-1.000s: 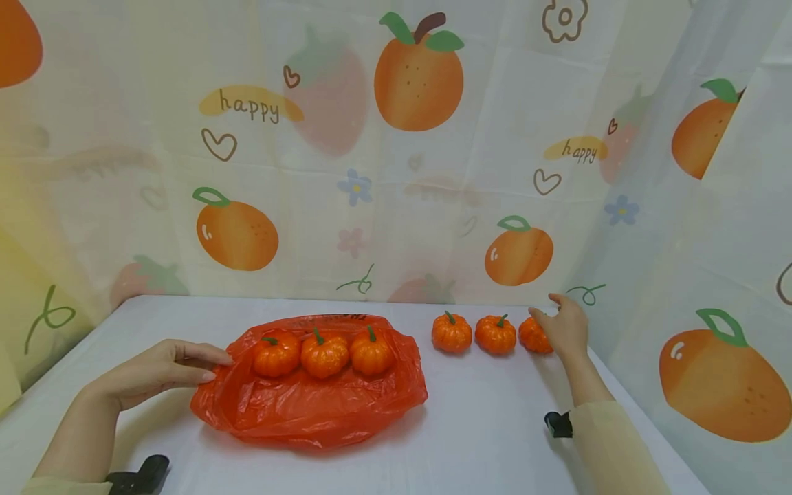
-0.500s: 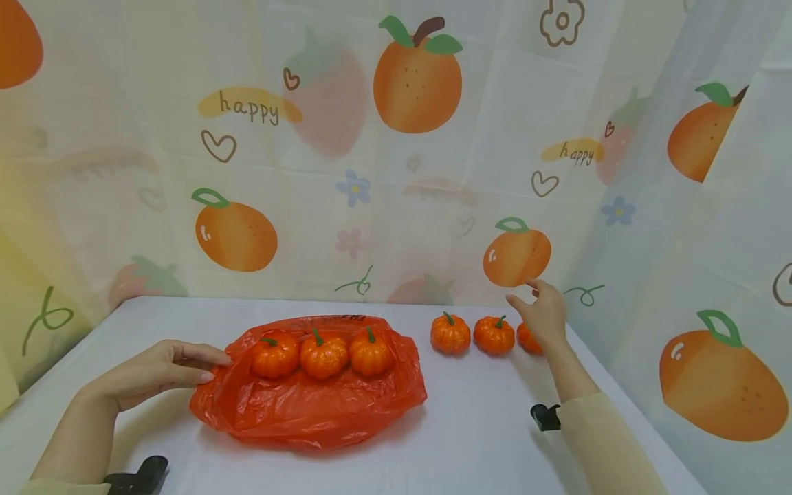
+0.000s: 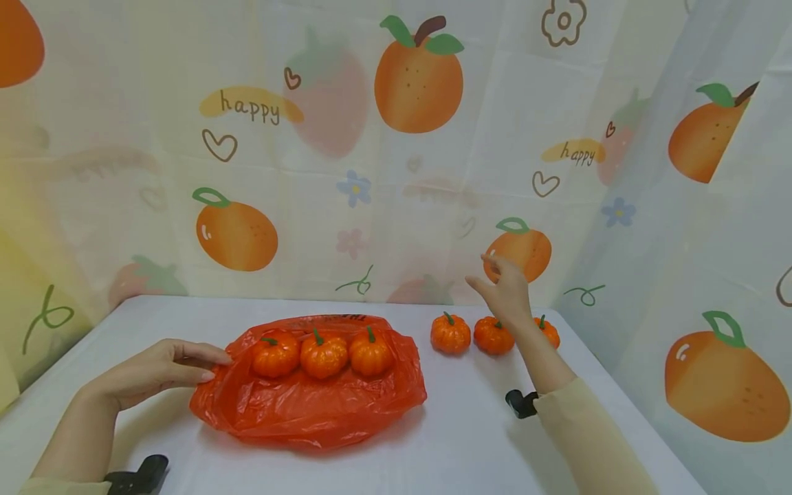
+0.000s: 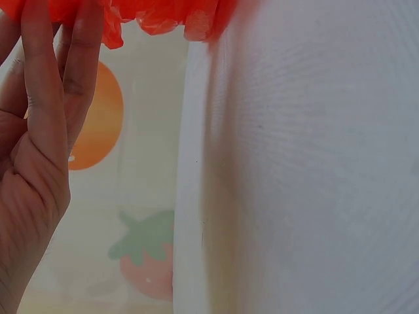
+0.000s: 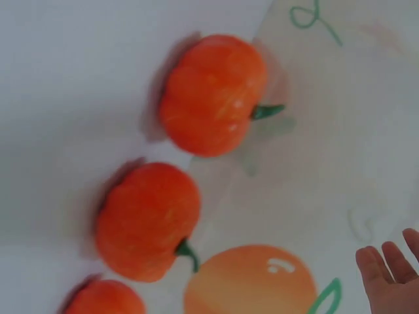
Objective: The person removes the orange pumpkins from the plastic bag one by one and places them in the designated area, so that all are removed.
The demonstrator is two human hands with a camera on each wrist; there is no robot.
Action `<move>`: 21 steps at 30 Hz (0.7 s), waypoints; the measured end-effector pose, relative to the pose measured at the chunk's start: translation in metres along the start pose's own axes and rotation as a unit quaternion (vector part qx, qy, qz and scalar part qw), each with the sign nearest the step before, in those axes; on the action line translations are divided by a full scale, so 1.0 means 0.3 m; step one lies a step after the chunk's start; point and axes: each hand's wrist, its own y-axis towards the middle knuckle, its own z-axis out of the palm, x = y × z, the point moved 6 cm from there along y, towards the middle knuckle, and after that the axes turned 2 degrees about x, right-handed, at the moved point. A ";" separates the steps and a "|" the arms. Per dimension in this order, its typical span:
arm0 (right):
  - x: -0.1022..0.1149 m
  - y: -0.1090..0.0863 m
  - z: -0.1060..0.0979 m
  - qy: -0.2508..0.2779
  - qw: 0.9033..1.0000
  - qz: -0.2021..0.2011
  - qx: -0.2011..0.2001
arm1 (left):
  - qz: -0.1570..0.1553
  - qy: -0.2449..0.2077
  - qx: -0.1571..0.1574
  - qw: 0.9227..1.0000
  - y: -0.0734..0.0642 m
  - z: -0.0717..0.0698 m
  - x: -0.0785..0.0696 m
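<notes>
A red plastic bag [image 3: 309, 412] lies spread on the table with three small orange pumpkins in its opening: a left one [image 3: 276, 354], a middle one [image 3: 324, 355] and a right one [image 3: 371, 352]. My left hand [image 3: 163, 371] pinches the bag's left edge between thumb and fingers. Above the row of three more pumpkins on the right, my right hand [image 3: 509, 292] is raised with thumb and fingers apart, holding nothing. Of that row, I see the left pumpkin [image 3: 450, 334], the middle pumpkin [image 3: 493, 336] and, partly hidden behind my forearm, the right pumpkin [image 3: 548, 331].
The white table [image 3: 458, 426] runs back to a curtain [image 3: 421, 206] printed with fruit, hearts and flowers. A second curtain stretch closes off the right side. Each wrist wears a black strap device, seen at the left wrist [image 3: 139, 476] and right wrist [image 3: 521, 403].
My right hand has moved left and slightly up, from over the right pumpkin of the row to over the middle one. The left hand, bag and pumpkins stay put.
</notes>
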 end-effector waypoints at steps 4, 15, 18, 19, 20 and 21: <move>0.082 0.011 0.034 0.013 0.999 -0.032 0.010 | 0.002 0.000 0.000 1.000 0.000 -0.001 0.001; 0.273 0.034 0.150 0.052 0.995 -0.070 0.044 | 0.001 0.003 -0.001 1.000 -0.003 -0.003 0.007; 0.322 0.035 0.195 0.067 0.992 -0.085 0.060 | -0.001 0.008 -0.003 1.000 -0.003 -0.004 0.006; 0.337 0.033 0.211 0.072 0.991 -0.090 0.065 | -0.002 0.009 -0.004 1.000 -0.003 -0.004 0.005; 0.352 0.032 0.228 0.076 0.990 -0.096 0.071 | -0.003 0.010 -0.005 1.000 -0.002 -0.005 0.004; 0.367 0.030 0.246 0.078 0.989 -0.103 0.077 | -0.004 0.011 -0.006 1.000 -0.002 -0.005 0.003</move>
